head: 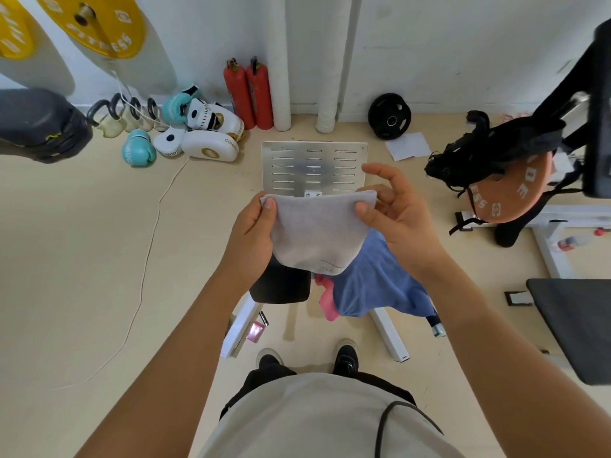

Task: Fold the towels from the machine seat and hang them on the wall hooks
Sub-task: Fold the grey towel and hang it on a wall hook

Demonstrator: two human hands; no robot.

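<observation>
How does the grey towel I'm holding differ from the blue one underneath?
The grey towel is held up, folded, pinched at its top corners by the left hand and right hand; the blue towel lies crumpled and unfolded on the machine seat. Grey looks smaller as folded; blue spreads wider. Both are plain cloth.

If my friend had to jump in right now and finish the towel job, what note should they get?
Left hand: its grip pinches the left top corner of the grey towel.
Right hand: thumb and fingers pinch the right top corner.
The grey towel hangs in the air between both hands, over the machine seat, already folded smaller.
A blue towel and a pink towel lie crumpled on the seat.
Done: the grey towel is picked up and partly folded.
Left: finish this fold, fold the blue and pink ones, hang all three. No wall hooks are in view.
</observation>
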